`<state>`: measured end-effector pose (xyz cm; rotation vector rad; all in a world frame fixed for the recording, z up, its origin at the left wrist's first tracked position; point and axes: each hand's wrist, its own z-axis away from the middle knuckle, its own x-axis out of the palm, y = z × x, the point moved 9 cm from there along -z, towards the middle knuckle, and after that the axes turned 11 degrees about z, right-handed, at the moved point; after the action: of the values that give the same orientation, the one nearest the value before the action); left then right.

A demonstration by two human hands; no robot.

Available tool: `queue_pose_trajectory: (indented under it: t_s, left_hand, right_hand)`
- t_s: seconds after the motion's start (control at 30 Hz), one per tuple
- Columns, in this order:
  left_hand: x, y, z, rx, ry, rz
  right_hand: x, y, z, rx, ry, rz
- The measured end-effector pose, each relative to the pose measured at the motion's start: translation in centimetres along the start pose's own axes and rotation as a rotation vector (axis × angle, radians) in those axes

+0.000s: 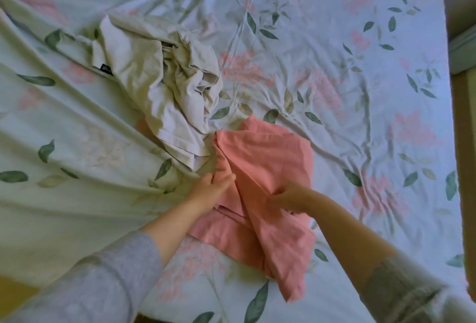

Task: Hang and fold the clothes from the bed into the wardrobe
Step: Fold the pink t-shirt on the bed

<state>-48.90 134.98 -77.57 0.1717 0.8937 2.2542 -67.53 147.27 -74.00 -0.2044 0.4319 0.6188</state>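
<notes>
Both hands grasp the pink garment (268, 157). The left hand (215, 188) pinches a fold on its near-left side between thumb and fingers. The right hand (287, 197) has its fingers curled into a bunch of cloth nearer the middle.

The garment lies rumpled on the bed, its long axis running from about 11 o'clock, far from the person, to about 5 o'clock, close to them. The hands sit side by side across that axis, roughly at its midpoint, so most of the upper half lies at 12 o'clock from the grips and a loose tail trails toward 5 o'clock under the right forearm. Neither hand looks clearly nearer; the left holds the edge, the right the body of the cloth.

A crumpled beige garment (144, 70) lies at 10 to 11 o'clock from the left hand, its near end just beside the pink one.

Underneath is a wrinkled floral sheet (334, 39), soft and creased. At 3 o'clock the bed edge (449, 116) shows; no wardrobe is in view.
</notes>
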Motion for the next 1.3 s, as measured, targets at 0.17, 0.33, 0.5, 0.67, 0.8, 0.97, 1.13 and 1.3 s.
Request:
queue_pose_trajectory:
  t_s: [0.17,0.33,0.5,0.67,0.8,0.97,1.13,1.3]
  left_hand:
    - [-0.3,1.2,-1.2,0.018,0.068,0.076]
    - [-0.4,1.6,-2.7,-0.011,0.047,-0.003]
    - [0.9,0.4,-2.0,0.019,0.02,-0.103]
    - [2.3,-1.0,-0.9,0.145,0.002,-0.182]
    - [1.8,-1.5,-0.7,0.169,0.021,-0.089]
    - [-0.2,-0.3,-0.1,0.207,0.036,0.034]
    - [-4.2,5.0,-1.3,0.349,0.166,0.024]
    - [-5.3,6.5,-4.6,0.263,0.218,-0.158]
  right_hand:
    - [2.3,-2.9,3.0,-0.24,-0.115,-0.404]
    - [7.1,-5.0,4.4,-0.232,-0.465,-0.788]
    - [-2.6,-1.1,1.9,-0.255,0.476,-0.457]
    - [-8.9,-3.5,1.7,-0.455,0.778,0.01]
    - [-9.3,-7.3,-1.7,-0.424,0.652,0.363]
    - [-9.9,-7.1,-4.0,-0.195,0.585,0.572]
    - [-14.3,-6.8,-2.3,-0.393,0.775,0.184]
    - [-14.0,-4.7,-5.2,-0.242,0.66,0.163]
